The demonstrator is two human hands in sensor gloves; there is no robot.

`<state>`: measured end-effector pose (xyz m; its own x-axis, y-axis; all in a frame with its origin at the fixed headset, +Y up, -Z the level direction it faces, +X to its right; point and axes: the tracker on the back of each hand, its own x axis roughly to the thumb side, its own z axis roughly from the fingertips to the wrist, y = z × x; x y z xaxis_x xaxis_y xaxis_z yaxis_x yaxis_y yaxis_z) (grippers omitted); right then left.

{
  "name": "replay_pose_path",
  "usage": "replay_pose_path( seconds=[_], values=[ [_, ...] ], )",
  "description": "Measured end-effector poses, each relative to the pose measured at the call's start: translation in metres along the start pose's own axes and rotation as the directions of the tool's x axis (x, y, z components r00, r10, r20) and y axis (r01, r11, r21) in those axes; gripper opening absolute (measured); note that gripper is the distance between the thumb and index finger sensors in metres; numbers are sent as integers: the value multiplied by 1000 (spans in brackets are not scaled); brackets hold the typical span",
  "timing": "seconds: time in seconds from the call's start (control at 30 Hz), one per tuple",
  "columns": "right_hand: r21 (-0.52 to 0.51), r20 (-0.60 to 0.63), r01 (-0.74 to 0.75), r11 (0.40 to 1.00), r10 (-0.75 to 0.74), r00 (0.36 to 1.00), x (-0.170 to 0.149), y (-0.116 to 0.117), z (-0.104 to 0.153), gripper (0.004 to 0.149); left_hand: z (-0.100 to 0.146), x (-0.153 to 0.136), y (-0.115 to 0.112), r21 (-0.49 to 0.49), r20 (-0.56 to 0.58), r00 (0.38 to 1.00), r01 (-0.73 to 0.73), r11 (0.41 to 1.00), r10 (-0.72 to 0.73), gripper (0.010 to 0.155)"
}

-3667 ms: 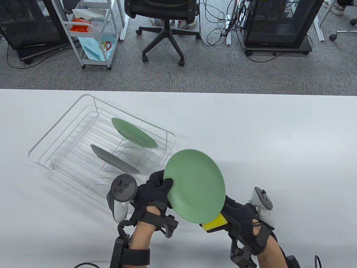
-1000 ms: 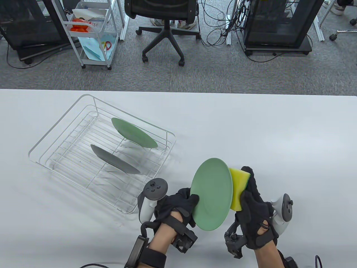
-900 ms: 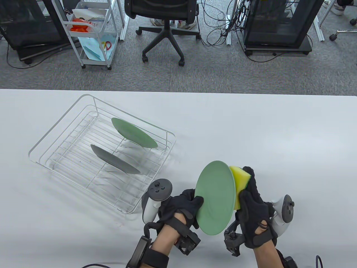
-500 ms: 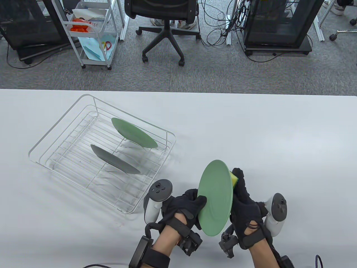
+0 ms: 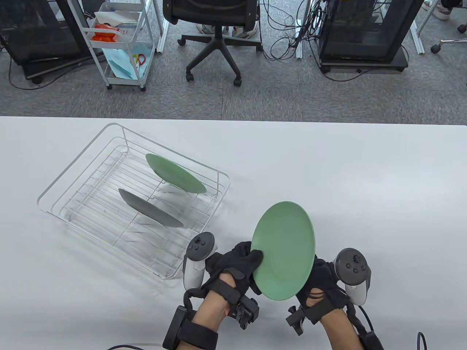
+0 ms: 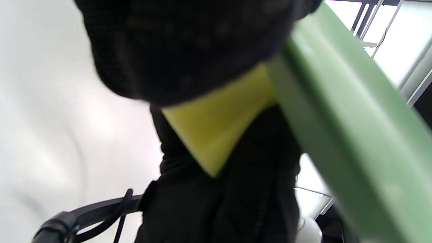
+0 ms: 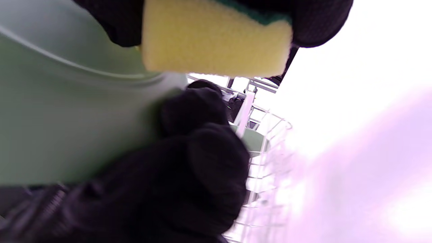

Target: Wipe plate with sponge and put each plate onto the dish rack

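Note:
A green plate [image 5: 284,249] is held tilted above the table's front, gripped at its left rim by my left hand [image 5: 240,266], thumb on the upper face. My right hand [image 5: 321,282] sits behind and under the plate, mostly hidden in the table view. It holds the yellow sponge [image 7: 216,40] against the plate's underside [image 7: 67,135]; the sponge [image 6: 216,128] also shows beside the plate's edge [image 6: 344,125] in the left wrist view. The white wire dish rack [image 5: 215,171] at the left carries a green plate [image 5: 175,174] and a grey plate [image 5: 149,208], both leaning.
The white table [image 5: 365,175] stretches out to the right and behind the hands. Beyond its far edge stand an office chair [image 5: 213,22], a small white cart [image 5: 116,43] and dark cabinets with cables on the floor.
The right hand with the sponge slid down behind the plate, from its upper right edge to underneath it. The plate turned to face more upward and shifted slightly.

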<state>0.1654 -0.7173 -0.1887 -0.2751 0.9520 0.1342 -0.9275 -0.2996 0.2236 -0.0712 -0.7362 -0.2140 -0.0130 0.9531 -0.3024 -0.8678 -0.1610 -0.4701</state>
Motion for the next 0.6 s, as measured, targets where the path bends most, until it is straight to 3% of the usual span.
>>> replay_pose_path(
  seconds=[0.23,0.37,0.5,0.6],
  values=[
    [126,-135,-129,984,146,980,-7,6,-2,68,4,10,14,77,-13,1000,-26,997,27,54],
    [67,-254,-232,970,241,937,-14,-13,0,68,8,25,20,128,-40,996,85,988,-81,59],
    [-38,-345,-192,981,167,924,-20,-37,7,68,15,49,30,152,-117,955,289,945,-273,70],
    [-102,-363,-155,983,108,925,-20,-44,10,68,21,67,41,156,-198,886,451,879,-419,71]
  ],
)
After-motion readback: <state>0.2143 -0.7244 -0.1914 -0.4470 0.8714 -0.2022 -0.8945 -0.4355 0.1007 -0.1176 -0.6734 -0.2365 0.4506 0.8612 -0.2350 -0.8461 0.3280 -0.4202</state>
